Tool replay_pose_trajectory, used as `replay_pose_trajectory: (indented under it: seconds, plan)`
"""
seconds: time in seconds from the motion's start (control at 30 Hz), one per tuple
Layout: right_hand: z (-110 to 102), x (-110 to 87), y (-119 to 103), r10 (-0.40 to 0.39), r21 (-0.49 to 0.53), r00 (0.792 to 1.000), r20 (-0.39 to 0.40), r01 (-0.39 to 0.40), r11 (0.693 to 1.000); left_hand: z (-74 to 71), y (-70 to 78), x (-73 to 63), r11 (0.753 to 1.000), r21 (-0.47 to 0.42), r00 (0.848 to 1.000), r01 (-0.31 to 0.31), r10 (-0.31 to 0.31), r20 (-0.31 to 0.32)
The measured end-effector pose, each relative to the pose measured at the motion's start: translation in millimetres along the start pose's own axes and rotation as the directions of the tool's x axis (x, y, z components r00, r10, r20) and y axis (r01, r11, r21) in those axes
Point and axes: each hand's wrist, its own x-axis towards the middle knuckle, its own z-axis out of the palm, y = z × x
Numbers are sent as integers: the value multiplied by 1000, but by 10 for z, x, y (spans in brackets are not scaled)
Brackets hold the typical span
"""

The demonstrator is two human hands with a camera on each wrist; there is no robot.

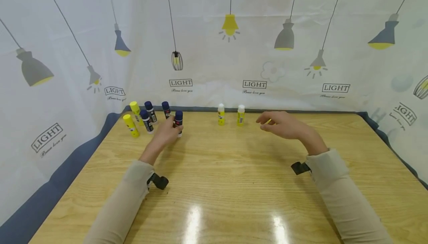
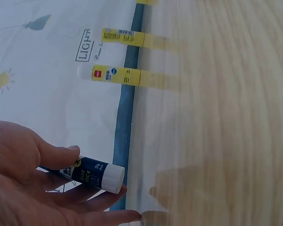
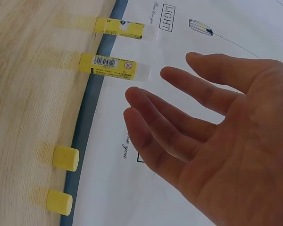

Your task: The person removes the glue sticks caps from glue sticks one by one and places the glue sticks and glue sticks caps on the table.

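Observation:
My left hand point(image 1: 167, 130) pinches a dark blue glue stick point(image 1: 178, 116) between thumb and fingers. In the left wrist view its white base point(image 2: 114, 179) points toward the table. Beside that hand stand several other glue sticks: dark blue ones point(image 1: 146, 121) and two yellow ones point(image 1: 131, 125). My right hand point(image 1: 283, 125) hovers at the right with loosely bent fingers and holds nothing. Left of its fingertips, two yellow glue sticks with white tops point(image 1: 240, 115) stand upright. Two short yellow cylinders point(image 3: 66, 158) show in the right wrist view; the right hand mostly hides them in the head view.
The wooden table point(image 1: 220, 169) ends at a dark blue band point(image 1: 200, 109) at the back. A white curtain point(image 1: 207, 61) printed with lamps hangs behind it and along both sides. A black wrist strap point(image 1: 301, 167) sits at each sleeve cuff.

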Motion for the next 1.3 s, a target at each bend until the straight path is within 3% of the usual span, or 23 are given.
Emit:
replay_pose_trajectory:
  seconds: [0.53,0.83,1.07,1.3]
  plan:
    - [105,55,-106,-56,1,998,26,56,998,241,228,-81,995,3,991,-101,101,91]
    - [149,59,-112,-89,-10,995,34,90,996,556,518,-150,985,-8,978,-170,170,124]
    - [169,68,-182,-98,-59,994,40,100,993,802,763,-185,970,-28,958,-240,241,155]
    - [229,95,-212,-74,-37,996,47,76,996,997,982,-177,957,-33,930,-289,289,227]
